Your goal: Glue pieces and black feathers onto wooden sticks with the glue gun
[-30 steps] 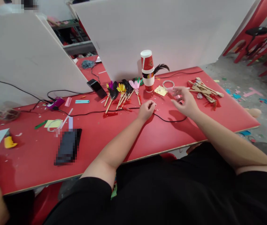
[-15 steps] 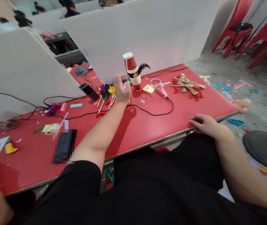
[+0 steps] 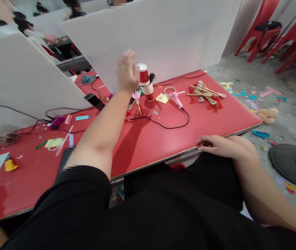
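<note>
Since half a second back, the left hand (image 3: 125, 71) has lifted off the feather flowers (image 3: 137, 99). It now hangs loose-fingered and empty just beside the top of the paper cup stack (image 3: 145, 83) at the back of the red table (image 3: 163, 139); touching or not, can't tell. The right hand (image 3: 222, 146) lies flat and empty on the near edge. The cups look light, thin and crushable, and the stack leans, so a gentle grip round the lower wall seems safest. A black feather (image 3: 152, 76) pokes out behind; the insides are hidden.
</note>
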Demonstrator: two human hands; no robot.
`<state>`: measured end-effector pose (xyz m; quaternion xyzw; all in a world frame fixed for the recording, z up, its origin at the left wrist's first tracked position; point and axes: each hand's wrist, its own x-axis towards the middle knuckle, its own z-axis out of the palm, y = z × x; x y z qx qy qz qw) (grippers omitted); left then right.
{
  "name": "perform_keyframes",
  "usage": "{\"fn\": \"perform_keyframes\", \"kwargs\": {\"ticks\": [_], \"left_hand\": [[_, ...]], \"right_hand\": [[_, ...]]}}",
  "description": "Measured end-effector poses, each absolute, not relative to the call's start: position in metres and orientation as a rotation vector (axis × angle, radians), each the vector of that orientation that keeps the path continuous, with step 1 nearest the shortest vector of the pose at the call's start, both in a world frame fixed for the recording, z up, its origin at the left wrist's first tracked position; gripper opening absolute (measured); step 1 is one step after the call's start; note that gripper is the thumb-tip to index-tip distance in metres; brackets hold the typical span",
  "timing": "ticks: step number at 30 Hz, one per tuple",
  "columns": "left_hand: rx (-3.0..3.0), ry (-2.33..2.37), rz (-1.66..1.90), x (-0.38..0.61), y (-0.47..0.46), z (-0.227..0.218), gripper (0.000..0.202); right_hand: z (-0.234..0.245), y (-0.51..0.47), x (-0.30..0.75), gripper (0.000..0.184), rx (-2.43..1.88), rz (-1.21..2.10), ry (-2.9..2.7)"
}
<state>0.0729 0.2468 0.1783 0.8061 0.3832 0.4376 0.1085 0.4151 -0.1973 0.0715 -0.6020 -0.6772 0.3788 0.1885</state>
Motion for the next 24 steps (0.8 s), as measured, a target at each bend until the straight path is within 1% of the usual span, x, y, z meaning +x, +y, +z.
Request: {"fn": "perform_keyframes", "kwargs": {"ticks": [2,4,6,7,9,11,14,19,20,24], "left_hand": [[2.293,1.158,1.530,0.044,0.236,0.179,0.069],[2.182,1.237,1.636,0.014,0.203,0.160,0.064],[2.147,1.305,1.532,-0.016,0.152,0.122,0.059],[2.162,1.322,1.453,-0.031,0.123,0.098,0.050],[2.258,1.392,1.141,-0.061,0.066,0.052,0.033],[2.322,1.469,0.881,-0.090,0.017,0.018,0.028],[2.406,1.414,0.600,-0.131,-0.037,0.000,0.035],[2.525,1.305,0.409,-0.198,-0.088,0.006,0.053],[2.532,1.319,0.404,-0.211,-0.094,0.006,0.057],[2.583,1.348,0.363,-0.258,-0.105,0.002,0.075]], "right_hand": [[0.072,-0.199,0.415,0.046,-1.694,1.094,-1.928],[0.073,-0.203,0.414,0.044,-1.726,1.059,-1.947],[0.074,-0.208,0.413,0.042,-1.747,1.039,-1.973],[0.075,-0.210,0.413,0.042,-1.749,1.044,-1.989],[0.076,-0.213,0.410,0.039,-1.763,1.059,-2.026],[0.076,-0.212,0.408,0.033,-1.826,1.052,-2.071],[0.072,-0.207,0.401,0.023,-1.958,0.992,-2.144],[0.057,-0.208,0.367,0.023,-2.033,0.832,-2.327],[0.055,-0.211,0.358,0.024,-2.005,0.858,-2.388],[0.055,-0.225,0.329,0.032,-1.885,1.129,-2.563]]}}
